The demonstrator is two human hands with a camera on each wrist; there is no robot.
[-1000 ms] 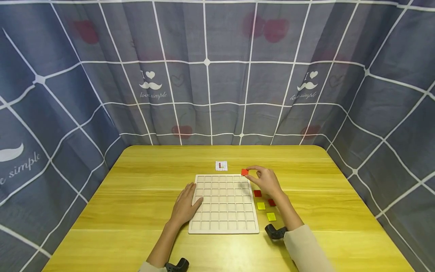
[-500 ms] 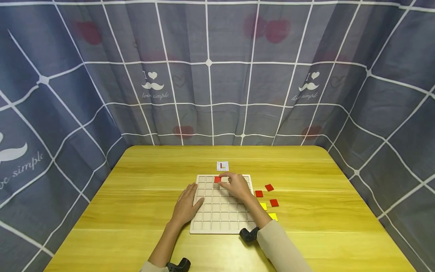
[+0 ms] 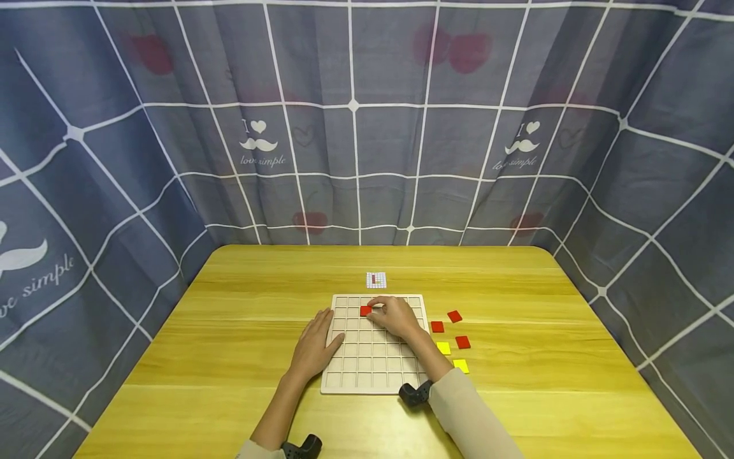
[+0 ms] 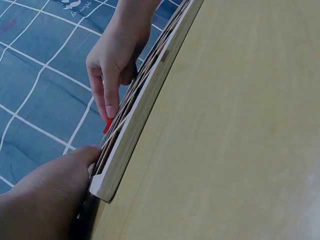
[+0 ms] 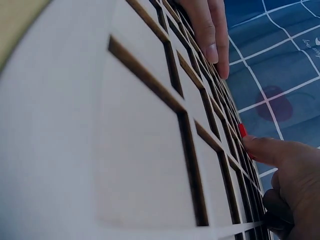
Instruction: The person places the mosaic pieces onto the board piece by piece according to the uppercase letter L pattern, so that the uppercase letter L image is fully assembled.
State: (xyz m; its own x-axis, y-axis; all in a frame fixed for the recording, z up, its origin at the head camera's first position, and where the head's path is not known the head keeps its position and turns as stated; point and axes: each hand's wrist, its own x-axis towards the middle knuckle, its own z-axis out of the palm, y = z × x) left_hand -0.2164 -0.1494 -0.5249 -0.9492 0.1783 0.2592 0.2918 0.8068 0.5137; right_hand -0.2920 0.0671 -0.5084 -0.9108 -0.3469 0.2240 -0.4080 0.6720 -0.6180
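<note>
A pale grid board (image 3: 373, 364) lies on the table with raised lines marking its square cells. My right hand (image 3: 395, 317) pinches a red square tile (image 3: 365, 311) between thumb and fingers, over a cell in the board's upper part. In the left wrist view the tile (image 4: 107, 125) is tilted and close to the grid; whether it touches the cell floor I cannot tell. My left hand (image 3: 312, 344) rests along the board's left edge, fingers straight and thumb over the rim.
Right of the board lie several loose tiles, among them a red tile (image 3: 438, 327) and a yellow tile (image 3: 461, 366). Behind the board is a small printed grid card (image 3: 376, 280). A checked curtain (image 3: 384, 140) stands around the wooden table (image 3: 229, 357).
My right hand has carried the red tile left from the board's upper right corner, then slightly down toward a cell. The left hand stays on the board's edge.
</note>
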